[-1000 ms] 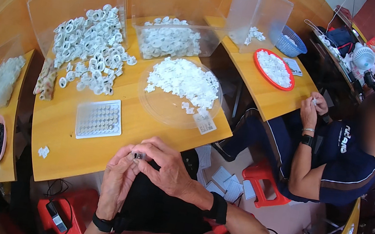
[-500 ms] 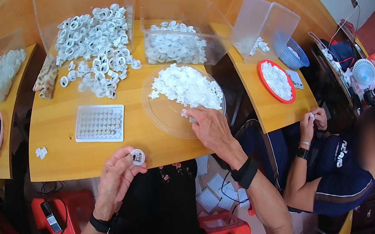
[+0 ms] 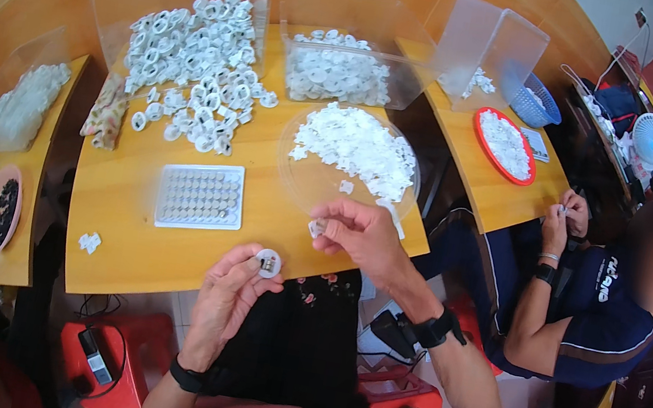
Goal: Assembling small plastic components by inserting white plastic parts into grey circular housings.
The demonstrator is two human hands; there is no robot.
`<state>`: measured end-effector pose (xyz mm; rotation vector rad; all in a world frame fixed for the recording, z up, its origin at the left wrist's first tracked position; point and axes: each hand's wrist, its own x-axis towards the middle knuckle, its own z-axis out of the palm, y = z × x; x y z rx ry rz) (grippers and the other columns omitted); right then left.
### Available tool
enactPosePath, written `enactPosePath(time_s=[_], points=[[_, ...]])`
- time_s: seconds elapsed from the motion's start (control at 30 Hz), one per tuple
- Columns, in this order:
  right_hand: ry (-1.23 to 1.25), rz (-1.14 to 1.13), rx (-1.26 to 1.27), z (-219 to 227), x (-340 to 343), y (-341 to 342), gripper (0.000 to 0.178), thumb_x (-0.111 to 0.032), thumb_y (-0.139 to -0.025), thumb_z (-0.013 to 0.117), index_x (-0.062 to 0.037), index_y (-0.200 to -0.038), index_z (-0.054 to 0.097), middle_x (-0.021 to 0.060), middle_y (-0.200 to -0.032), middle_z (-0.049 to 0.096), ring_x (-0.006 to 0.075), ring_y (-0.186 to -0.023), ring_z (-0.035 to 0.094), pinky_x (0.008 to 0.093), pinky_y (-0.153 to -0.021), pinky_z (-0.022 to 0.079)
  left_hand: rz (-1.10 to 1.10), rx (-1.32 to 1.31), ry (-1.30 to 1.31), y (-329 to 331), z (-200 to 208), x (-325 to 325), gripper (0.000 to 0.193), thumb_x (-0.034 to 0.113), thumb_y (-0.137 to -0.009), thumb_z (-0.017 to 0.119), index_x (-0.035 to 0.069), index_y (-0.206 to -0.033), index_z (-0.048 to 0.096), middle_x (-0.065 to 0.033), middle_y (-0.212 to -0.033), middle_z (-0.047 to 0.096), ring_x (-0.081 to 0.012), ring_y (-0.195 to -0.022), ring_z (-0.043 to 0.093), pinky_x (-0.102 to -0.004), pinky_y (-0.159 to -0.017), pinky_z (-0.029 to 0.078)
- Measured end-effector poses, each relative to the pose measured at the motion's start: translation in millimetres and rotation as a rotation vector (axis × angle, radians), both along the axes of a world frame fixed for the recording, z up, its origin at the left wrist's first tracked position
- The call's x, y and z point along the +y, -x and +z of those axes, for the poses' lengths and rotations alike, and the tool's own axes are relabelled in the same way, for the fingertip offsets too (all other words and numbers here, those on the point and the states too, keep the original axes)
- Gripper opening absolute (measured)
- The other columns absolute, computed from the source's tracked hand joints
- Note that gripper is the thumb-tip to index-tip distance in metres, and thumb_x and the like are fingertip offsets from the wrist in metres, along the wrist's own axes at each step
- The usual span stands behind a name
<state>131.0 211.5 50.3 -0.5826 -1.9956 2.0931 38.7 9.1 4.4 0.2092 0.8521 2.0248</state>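
Between the fingertips of my left hand [image 3: 237,283] is a round white plastic part [image 3: 268,263] with a dark and metallic middle, held over my lap by the table's front edge. My right hand [image 3: 359,240] pinches a small white plastic piece [image 3: 315,227] a little above and to the right of it. Beyond that hand lies a clear round tray [image 3: 293,178] bearing a heap of small white pieces [image 3: 362,151]. A white tray of silvery round cells [image 3: 203,194] sits on the table to the left of both hands.
Finished-looking round white parts [image 3: 196,50] are piled at the back left, beside a clear bin [image 3: 407,96] of white discs. A patterned cloth roll [image 3: 104,112] lies left. A co-worker's hands [image 3: 566,220] work at the right, near a red plate [image 3: 476,146]. Red stools [image 3: 144,347] stand below.
My right hand has drawn back from the heap toward my left hand, carrying a small white piece. My left hand still holds the round part. The whole view has shifted slightly.
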Motion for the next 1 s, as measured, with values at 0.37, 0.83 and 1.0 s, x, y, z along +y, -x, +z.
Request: enactPosePath(time_s=[0.37, 0.83, 1.0], points=[[0.116, -0.023, 0.127, -18.6, -54.1, 0.1, 0.021, 0.004, -0.087, 0.054, 0.0034, -0.106, 0.061, 0.0058, -0.094, 0.065, 0.0092, -0.084, 0.062, 0.0236, -0.075, 0.053, -0.021, -0.002, -0.017, -2.6, -1.8, -8.1, 0.024, 0.01, -0.094, 0.05, -0.005, -0.112, 0.053, -0.0158, -0.1, 0.062, -0.0239, -0.085, 0.065, -0.0344, -0.077, 0.055], [-0.139, -0.031, 0.353, -22.4, -69.1, -4.6, 0.015, 0.005, -0.084, 0.059, 0.0035, -0.098, 0.062, 0.0068, -0.096, 0.061, 0.0097, -0.081, 0.061, 0.0228, -0.069, 0.052, -0.035, -0.057, -0.092, -0.7, -7.9, -10.7, 0.026, 0.013, -0.096, 0.05, -0.005, -0.114, 0.053, -0.0163, -0.103, 0.062, -0.0237, -0.089, 0.064, -0.0339, -0.077, 0.055], [-0.158, -0.098, 0.241, -10.3, -73.9, -6.0, 0.015, 0.006, -0.083, 0.061, 0.0031, -0.097, 0.063, 0.0057, -0.09, 0.063, 0.0096, -0.078, 0.062, 0.0231, -0.067, 0.051, -0.048, -0.028, -0.08, -1.8, -5.5, -12.1, 0.026, 0.013, -0.096, 0.05, -0.004, -0.115, 0.052, -0.0163, -0.103, 0.063, -0.0232, -0.089, 0.064, -0.0334, -0.077, 0.055]])
